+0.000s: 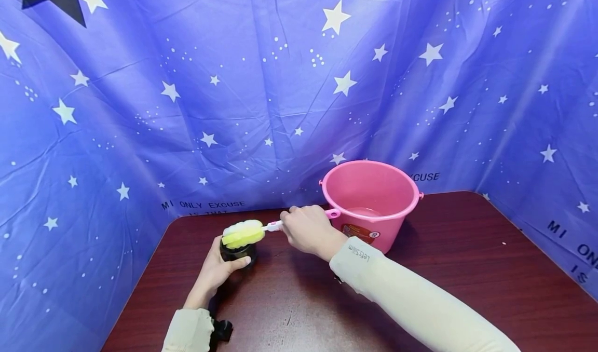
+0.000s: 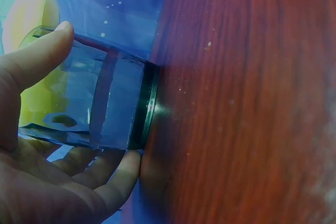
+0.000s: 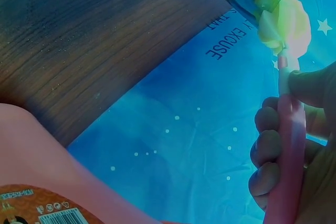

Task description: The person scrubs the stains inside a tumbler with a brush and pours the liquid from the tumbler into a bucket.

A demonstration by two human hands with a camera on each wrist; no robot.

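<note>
The likeliest mishap is the dark glass [image 2: 118, 98] tipping: the brush [image 1: 273, 226] comes in at a low slant, so a push on its handle would press the sponge [image 1: 244, 232] sideways on the rim. The left hand [image 1: 215, 270] is clamped round the glass, thumb against one side and fingers against the other, on the table [image 1: 299, 305] near its back left corner; a wet wall could slip from that grip. The sponge, at the mouth, looks about as wide as the opening and might jam; how deep it sits, I cannot tell. The right hand [image 1: 306, 232] is closed tightly round the brush handle, whose far end is just beside the bucket [image 1: 391, 230], so a backward pull could knock it. The bucket stands at the back edge, right of its middle, making a topple over that edge less likely with the cloth [image 1: 266, 108] behind. Counted: one glass, one brush with one sponge, one bucket, one table, two hands, two sleeves [image 1: 420, 295].
</note>
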